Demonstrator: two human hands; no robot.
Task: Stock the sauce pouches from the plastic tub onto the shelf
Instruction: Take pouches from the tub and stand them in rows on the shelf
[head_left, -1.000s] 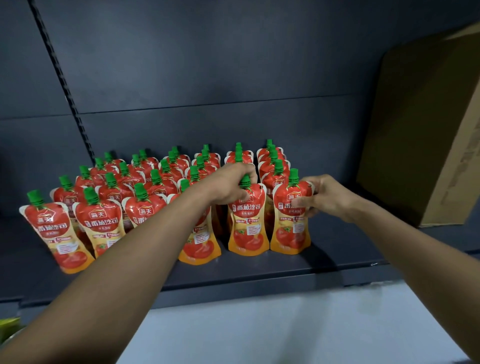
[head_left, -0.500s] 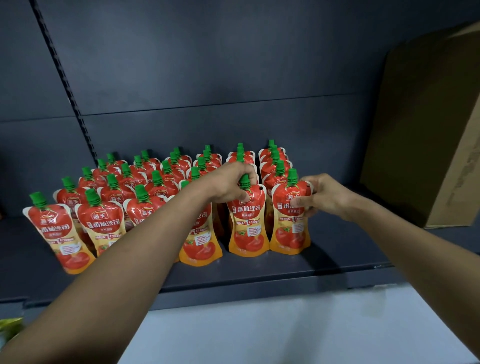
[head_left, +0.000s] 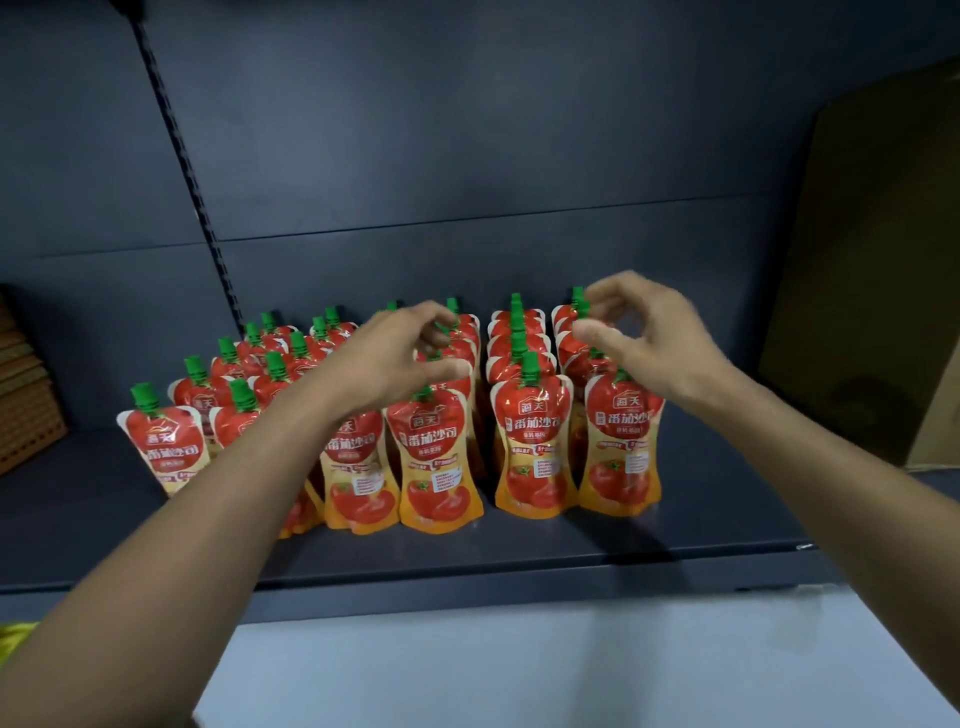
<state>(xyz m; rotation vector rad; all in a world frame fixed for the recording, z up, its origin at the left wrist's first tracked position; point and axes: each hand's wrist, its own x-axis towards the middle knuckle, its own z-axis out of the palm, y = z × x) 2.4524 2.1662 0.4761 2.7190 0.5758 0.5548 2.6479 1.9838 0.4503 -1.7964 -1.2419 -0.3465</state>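
**Both hands hover over the pouch rows**

Sauce pouches (head_left: 532, 441) stand on the dark shelf (head_left: 519, 561), upright in rows running front to back, green caps up, labels facing out. A cardboard box (head_left: 883, 270) sits at the right (contents hidden). Left hand (head_left: 400, 358) and right hand (head_left: 649, 343) hang just above the caps, fingers loosely curled and apart, gripping nothing. The left forearm (head_left: 234, 493) covers part of the front row.

left hand (head_left: 389, 358) loosely curled, right hand (head_left: 644, 343) likewise
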